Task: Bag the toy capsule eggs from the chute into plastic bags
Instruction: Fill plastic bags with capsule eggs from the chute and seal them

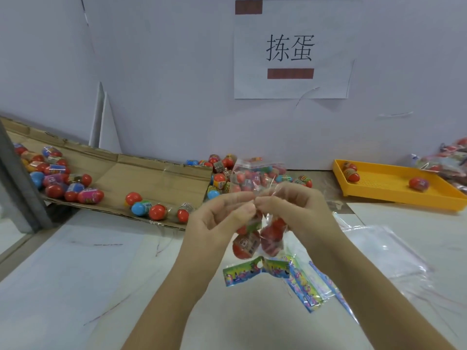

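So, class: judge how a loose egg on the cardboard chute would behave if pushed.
The loose egg is rounded, so it would probably roll. The cardboard chute seems to slope, likely carrying it downhill. Its glossy shell suggests a slippery hold.

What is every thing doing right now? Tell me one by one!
left hand, pinches the held bag's top.
right hand, pinches the same top.
held bag, hanging between both hands, red eggs inside.
chute, sloping, loose eggs lying on it.
yellow tray, holds three eggs.
empty bags, lying flat in a stack.
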Demonstrator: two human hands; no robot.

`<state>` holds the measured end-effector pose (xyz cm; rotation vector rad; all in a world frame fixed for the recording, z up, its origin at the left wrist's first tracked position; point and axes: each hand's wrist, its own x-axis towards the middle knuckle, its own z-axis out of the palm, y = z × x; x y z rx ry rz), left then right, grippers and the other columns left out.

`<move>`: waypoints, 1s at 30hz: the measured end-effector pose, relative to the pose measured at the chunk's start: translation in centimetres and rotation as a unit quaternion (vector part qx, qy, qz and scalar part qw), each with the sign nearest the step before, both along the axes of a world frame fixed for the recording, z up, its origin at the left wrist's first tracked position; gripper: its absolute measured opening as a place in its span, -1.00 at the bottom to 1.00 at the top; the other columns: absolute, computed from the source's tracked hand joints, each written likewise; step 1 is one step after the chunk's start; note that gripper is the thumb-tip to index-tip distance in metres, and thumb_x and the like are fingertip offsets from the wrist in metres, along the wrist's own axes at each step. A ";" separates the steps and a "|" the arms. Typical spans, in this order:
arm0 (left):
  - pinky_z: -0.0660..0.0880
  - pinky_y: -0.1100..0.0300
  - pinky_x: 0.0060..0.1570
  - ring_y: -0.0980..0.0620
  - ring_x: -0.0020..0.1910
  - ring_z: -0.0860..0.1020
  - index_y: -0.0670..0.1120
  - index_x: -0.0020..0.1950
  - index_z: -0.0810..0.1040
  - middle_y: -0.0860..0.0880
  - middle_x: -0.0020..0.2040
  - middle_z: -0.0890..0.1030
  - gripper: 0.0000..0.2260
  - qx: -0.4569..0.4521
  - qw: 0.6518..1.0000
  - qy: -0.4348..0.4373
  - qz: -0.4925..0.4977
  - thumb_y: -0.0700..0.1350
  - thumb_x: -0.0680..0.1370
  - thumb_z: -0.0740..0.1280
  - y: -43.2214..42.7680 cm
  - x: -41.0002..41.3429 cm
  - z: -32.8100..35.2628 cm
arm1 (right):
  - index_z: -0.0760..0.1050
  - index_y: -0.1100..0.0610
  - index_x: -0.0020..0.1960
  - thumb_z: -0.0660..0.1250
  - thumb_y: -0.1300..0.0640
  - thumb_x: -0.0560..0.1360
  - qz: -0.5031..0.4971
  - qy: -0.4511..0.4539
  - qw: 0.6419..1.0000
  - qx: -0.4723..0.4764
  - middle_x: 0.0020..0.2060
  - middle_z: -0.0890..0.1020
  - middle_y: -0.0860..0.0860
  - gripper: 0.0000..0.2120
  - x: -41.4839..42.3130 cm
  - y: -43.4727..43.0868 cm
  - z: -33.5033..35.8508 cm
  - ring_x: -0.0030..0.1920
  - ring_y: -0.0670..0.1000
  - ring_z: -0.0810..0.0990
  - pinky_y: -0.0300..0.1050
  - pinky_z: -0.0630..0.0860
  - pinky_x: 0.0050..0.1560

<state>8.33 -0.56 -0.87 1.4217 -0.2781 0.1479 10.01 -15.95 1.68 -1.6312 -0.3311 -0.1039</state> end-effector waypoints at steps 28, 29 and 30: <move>0.32 0.45 -0.44 0.23 -0.53 0.36 0.21 0.36 0.42 0.15 -0.51 0.40 -0.59 0.218 0.939 -0.221 0.148 -0.11 0.54 0.31 -2.2 -1.3 -1.9 | 0.68 0.12 -0.12 0.43 0.15 0.43 -0.284 -0.473 0.766 -0.330 -0.30 0.68 -0.04 -0.93 -1.0 -0.5 -0.7 -0.30 0.06 0.60 -0.03 0.47 -0.21; 0.35 0.43 -0.42 0.26 -0.49 0.40 0.17 0.37 0.41 0.18 -0.47 0.43 -0.59 0.244 0.928 -0.232 0.157 -0.11 0.54 0.30 -2.2 -1.2 -1.9 | 0.68 0.12 -0.15 0.44 0.15 0.44 -0.291 -0.479 0.758 -0.333 -0.33 0.67 -0.04 -0.94 -1.0 -0.5 -0.8 -0.32 0.06 0.60 -0.03 0.47 -0.21; 0.38 0.41 -0.41 0.26 -0.46 0.41 0.15 0.37 0.40 0.18 -0.44 0.46 -0.59 0.261 0.922 -0.237 0.163 -0.12 0.54 0.29 -2.2 -1.2 -1.9 | 0.67 0.12 -0.18 0.44 0.15 0.43 -0.297 -0.482 0.752 -0.337 -0.34 0.67 -0.04 -0.94 -0.9 -0.6 -0.7 -0.33 0.06 0.60 -0.03 0.47 -0.21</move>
